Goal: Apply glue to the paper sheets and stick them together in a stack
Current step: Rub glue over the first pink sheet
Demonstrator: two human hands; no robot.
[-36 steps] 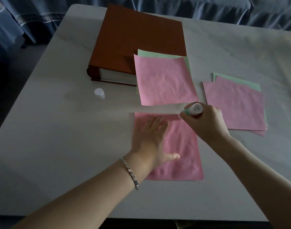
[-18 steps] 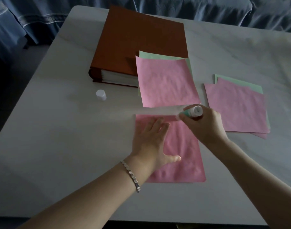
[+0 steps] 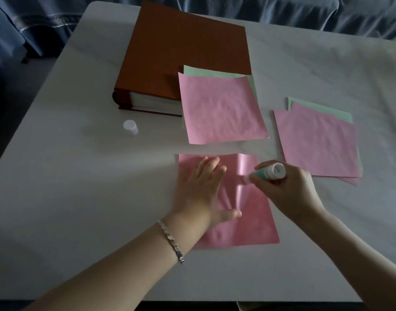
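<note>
A pink paper sheet lies flat on the white table near the front. My left hand presses on its left half with straight fingers. My right hand grips a green and white glue stick, whose tip touches the sheet near its upper middle. A shiny glue stripe runs down the sheet from its far edge. Beyond lies a pink sheet on a green one, partly resting on a binder. To the right sits another stack of pink and green sheets.
A thick brown binder lies at the back of the table. The white glue cap stands upright left of the sheets. Blue fabric hangs behind the table's far and left edges.
My right hand has drawn the glue stick from the sheet's far edge toward me, leaving a shiny stripe. My left hand stays pressed on the sheet.
</note>
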